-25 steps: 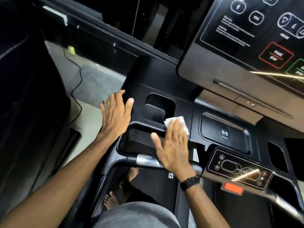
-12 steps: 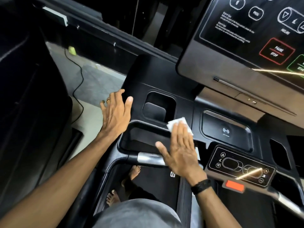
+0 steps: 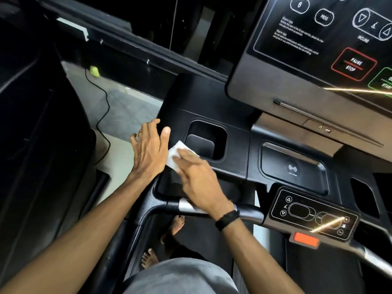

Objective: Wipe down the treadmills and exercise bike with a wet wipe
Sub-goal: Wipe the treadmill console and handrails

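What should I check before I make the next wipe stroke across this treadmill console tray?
1. Wet wipe under the right hand, flat fingers pressing it: ok.
2. Left hand braced on the console's left edge, though touching the wipe's path: not ok.
3. Cup holder recess free of objects: ok.
4. Wireless charging pad bare, ready to wipe: ok.
5. Wipe still moist: cannot tell.
6. Orange safety key away from the stroke: ok.

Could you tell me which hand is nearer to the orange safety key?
The right hand, pressing the wet wipe, is nearer the orange safety key; the left hand rests farther left.
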